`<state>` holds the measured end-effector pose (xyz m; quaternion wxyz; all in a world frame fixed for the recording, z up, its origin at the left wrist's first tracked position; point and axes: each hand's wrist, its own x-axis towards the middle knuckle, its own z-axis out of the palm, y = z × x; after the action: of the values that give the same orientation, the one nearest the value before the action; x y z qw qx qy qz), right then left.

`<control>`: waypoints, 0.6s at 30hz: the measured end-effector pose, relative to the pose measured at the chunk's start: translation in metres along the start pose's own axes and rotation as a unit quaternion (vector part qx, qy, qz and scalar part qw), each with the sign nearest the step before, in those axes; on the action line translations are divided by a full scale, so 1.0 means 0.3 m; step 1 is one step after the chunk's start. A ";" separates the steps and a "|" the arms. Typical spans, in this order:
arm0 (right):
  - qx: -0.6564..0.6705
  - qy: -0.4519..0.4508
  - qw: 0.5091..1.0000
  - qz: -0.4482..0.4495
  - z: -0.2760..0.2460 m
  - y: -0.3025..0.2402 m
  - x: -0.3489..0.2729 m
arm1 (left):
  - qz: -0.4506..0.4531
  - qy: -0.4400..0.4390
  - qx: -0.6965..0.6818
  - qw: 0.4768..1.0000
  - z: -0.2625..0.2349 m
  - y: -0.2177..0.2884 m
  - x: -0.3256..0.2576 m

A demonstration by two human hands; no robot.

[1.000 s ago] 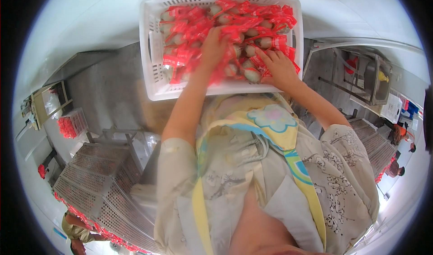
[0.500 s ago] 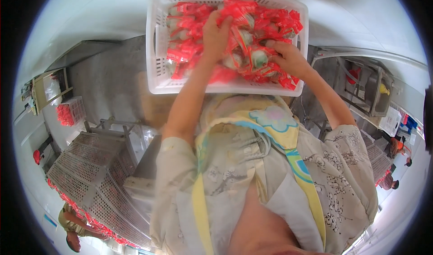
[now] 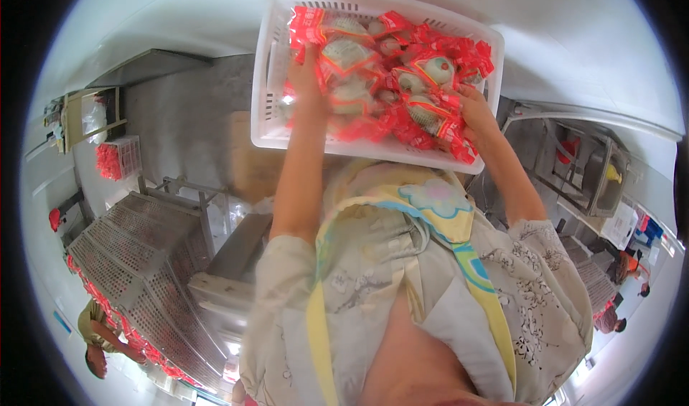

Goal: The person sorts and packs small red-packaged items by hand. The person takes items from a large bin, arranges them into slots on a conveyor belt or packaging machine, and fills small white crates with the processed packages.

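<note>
A white slotted plastic basket (image 3: 267,83) sits on a white surface, heaped with red-wrapped packets (image 3: 402,76) that show pale round contents. My left hand (image 3: 307,72) reaches into the heap's left side, its fingertips buried under a packet. My right hand (image 3: 475,112) is at the near right corner of the basket, fingers curled around a few packets there. Both bare forearms come up from my patterned apron (image 3: 430,212).
Perforated metal trays (image 3: 136,262) and a metal frame stand at lower left. A small crate of red packets (image 3: 116,158) is farther left. A metal machine (image 3: 585,169) is on the right. Other people (image 3: 93,334) work at the lower left and far right (image 3: 630,264).
My hands have spread apart from the middle of the heap, left hand to the left side, right hand to the near right corner. Packets have been stirred, showing more pale contents.
</note>
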<state>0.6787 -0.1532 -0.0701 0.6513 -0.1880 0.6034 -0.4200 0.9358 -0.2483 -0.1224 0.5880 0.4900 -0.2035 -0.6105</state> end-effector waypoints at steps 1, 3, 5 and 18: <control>0.031 0.003 0.999 -0.007 0.012 -0.005 -0.007 | -0.013 -0.025 -0.018 0.999 -0.017 0.005 -0.009; 0.062 0.004 0.998 -0.008 0.037 0.004 -0.009 | -0.049 -0.027 0.013 0.998 -0.060 0.028 -0.012; 0.078 -0.028 0.996 -0.017 0.062 0.006 0.011 | -0.062 -0.023 -0.004 0.998 -0.083 0.029 -0.022; 0.101 -0.087 0.986 -0.104 0.277 -0.124 -0.064 | 0.159 0.123 0.312 0.928 -0.118 -0.047 -0.209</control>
<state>0.7468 -0.1816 -0.0134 0.6701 -0.2183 0.4759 -0.5262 0.9473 -0.1760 -0.1270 0.5152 0.6814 -0.3854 -0.3490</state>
